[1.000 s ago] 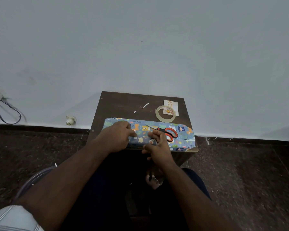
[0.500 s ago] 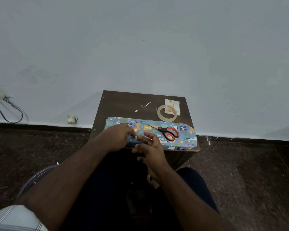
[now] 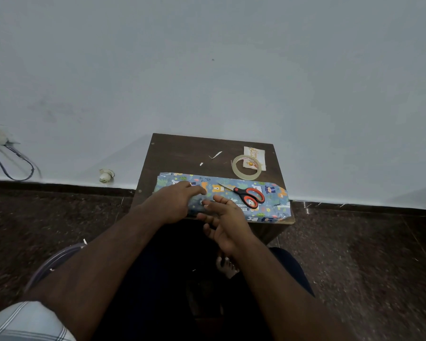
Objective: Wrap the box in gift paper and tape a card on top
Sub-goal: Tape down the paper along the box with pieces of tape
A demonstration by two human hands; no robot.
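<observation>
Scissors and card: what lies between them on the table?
In the head view, the tape roll lies between the scissors and the card, its far rim overlapping the card.

Two small white paper scraps [image 3: 215, 155] lie on the dark wooden bench [image 3: 182, 153]. Dark speckled floor [image 3: 354, 254] meets a pale wall [image 3: 207, 70]. Cables [image 3: 12, 163] hang at far left; a small white fitting [image 3: 105, 175] sits at the wall's base.

Left hand [image 3: 175, 203] palm down, fingers extended; right hand [image 3: 228, 221] palm up, fingers spread.
</observation>
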